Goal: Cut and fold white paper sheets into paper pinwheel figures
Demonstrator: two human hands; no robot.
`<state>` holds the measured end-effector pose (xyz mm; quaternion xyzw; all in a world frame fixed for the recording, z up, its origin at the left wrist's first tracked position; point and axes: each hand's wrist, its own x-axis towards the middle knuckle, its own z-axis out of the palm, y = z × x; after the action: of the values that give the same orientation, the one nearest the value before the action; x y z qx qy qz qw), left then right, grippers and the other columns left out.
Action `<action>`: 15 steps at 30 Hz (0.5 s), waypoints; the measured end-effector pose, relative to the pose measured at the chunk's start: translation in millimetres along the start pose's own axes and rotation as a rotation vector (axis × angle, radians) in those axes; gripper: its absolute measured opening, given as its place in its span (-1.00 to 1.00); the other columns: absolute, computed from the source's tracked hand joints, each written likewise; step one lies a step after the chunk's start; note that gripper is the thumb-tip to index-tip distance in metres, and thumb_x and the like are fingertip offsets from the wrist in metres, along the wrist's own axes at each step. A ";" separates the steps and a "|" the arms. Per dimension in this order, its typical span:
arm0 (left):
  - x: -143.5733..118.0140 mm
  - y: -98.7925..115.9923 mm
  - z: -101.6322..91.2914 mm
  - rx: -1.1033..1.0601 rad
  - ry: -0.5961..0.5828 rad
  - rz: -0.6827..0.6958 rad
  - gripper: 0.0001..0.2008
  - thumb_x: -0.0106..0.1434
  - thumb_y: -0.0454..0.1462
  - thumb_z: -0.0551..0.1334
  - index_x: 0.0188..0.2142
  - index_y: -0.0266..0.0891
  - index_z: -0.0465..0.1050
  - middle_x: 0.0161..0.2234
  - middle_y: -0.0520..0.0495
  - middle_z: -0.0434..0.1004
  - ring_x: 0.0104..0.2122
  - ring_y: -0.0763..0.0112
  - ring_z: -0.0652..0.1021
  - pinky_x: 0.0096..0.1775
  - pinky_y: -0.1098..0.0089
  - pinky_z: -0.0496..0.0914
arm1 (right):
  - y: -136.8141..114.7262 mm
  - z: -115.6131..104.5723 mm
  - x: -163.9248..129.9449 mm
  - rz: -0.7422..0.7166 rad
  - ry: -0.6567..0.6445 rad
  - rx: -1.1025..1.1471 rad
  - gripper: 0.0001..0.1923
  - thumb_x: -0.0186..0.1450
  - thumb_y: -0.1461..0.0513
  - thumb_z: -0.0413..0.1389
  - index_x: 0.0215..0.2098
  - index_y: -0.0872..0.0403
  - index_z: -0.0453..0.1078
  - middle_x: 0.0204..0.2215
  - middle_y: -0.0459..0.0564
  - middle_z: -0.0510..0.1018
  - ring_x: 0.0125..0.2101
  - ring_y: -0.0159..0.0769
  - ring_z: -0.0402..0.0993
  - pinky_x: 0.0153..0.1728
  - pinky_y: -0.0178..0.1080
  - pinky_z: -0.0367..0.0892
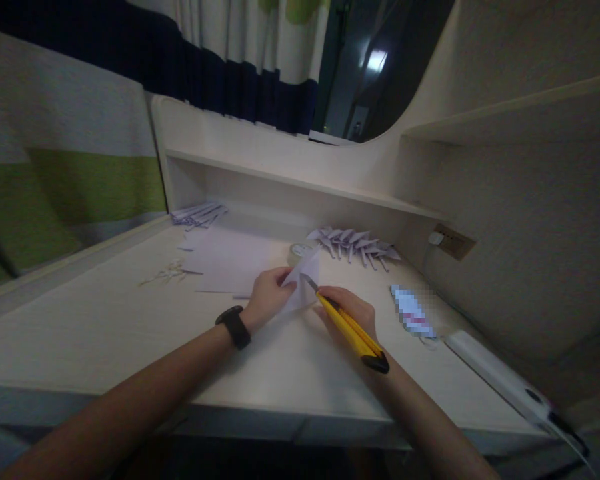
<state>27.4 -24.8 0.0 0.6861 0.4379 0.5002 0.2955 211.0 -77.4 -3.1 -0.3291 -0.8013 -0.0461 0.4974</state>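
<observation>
My left hand (269,293), a dark watch on its wrist, is closed on a folded piece of white paper (307,270) above the middle of the desk. In my right hand (353,312) is a yellow and black utility knife (347,325), its blade out. The blade tip lies against the paper, close to my left fingers; whether it has cut in cannot be made out. A roll of tape (300,252) stands just behind the paper. Flat white sheets (230,260) lie to the left of my left hand.
Folded paper pinwheels (355,243) stand in a row at the back right. Rolled paper sticks (200,215) are heaped back left, with thin scraps (173,272) nearer. On the right are a lit, blurred phone (413,311) and a white power strip (497,377). A shelf (300,180) runs behind.
</observation>
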 end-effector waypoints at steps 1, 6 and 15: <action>-0.9 1.9 0.1 0.012 -0.004 0.021 -0.72 0.09 -0.43 0.17 -0.20 -0.33 0.54 -0.24 -0.10 0.60 -0.27 0.30 0.57 -0.18 0.36 0.42 | -0.4 0.8 -0.5 0.002 0.009 -0.002 -0.73 0.19 0.24 0.17 -0.12 0.04 0.42 -0.24 0.01 0.57 -0.23 -0.28 0.51 -0.16 -0.25 0.42; -4.6 5.8 1.9 0.066 0.038 0.115 -0.69 0.12 -0.42 0.18 -0.13 -0.28 0.52 -0.13 -0.10 0.57 -0.16 0.31 0.55 -0.08 0.37 0.40 | -5.6 7.0 -2.0 0.206 0.097 0.055 -0.80 0.18 0.20 0.18 -0.20 0.03 0.48 -0.29 -0.01 0.60 -0.27 -0.26 0.55 -0.19 -0.24 0.45; -7.2 -6.0 5.6 0.148 0.018 0.204 -0.63 0.09 -0.43 0.20 -0.08 -0.24 0.49 -0.09 -0.10 0.54 -0.10 0.29 0.53 -0.02 0.32 0.37 | -9.9 18.5 6.2 0.753 0.318 0.584 -0.62 0.16 0.04 0.19 -0.20 0.15 0.40 -0.33 0.07 0.60 -0.35 -0.18 0.59 -0.28 -0.12 0.52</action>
<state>29.9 -28.4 -9.9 0.7423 0.4044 0.5002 0.1877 189.4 -74.7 -4.7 -0.4314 -0.5206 0.3134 0.6668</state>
